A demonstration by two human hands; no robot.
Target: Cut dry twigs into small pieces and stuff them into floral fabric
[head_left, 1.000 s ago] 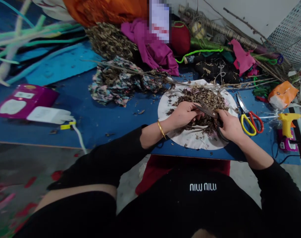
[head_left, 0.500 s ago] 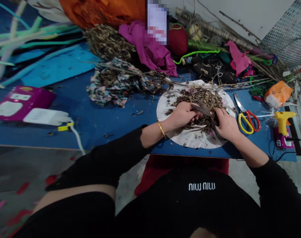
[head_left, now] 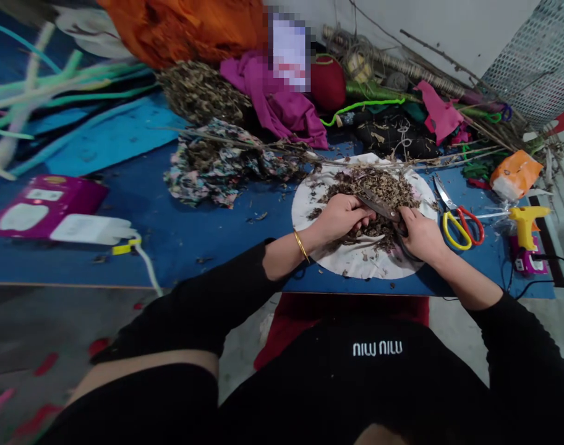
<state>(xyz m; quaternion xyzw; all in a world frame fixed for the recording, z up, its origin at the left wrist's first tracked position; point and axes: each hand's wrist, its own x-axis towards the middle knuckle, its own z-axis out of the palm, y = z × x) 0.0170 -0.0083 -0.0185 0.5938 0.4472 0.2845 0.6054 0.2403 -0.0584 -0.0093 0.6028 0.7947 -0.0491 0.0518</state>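
Note:
My right hand (head_left: 423, 235) is closed around the handles of dark scissors (head_left: 379, 208). Their blades point left, over a heap of dried, crumbled leaves (head_left: 381, 183). Close to the blade tips, my left hand (head_left: 344, 217) has its thumb and fingers pinched together, with dried leaves at the fingertips; part of what it holds is hidden beneath the hand. The heap lies on a round white cloth (head_left: 356, 267) near the table's front edge, with loose bits scattered over it. A gold bracelet circles my left wrist.
Scissors with yellow and red handles (head_left: 459, 224) and a yellow glue gun (head_left: 527, 221) lie to the right. Leaves on floral fabric (head_left: 189, 179), purple cloth (head_left: 277, 102) and thin branches cross the back. A purple power box (head_left: 41, 204) with a white plug is at left.
The view has shifted slightly, so the table's left side appears lower. Both hands stay over the leaf heap in nearly the same place, the right still gripping the scissors.

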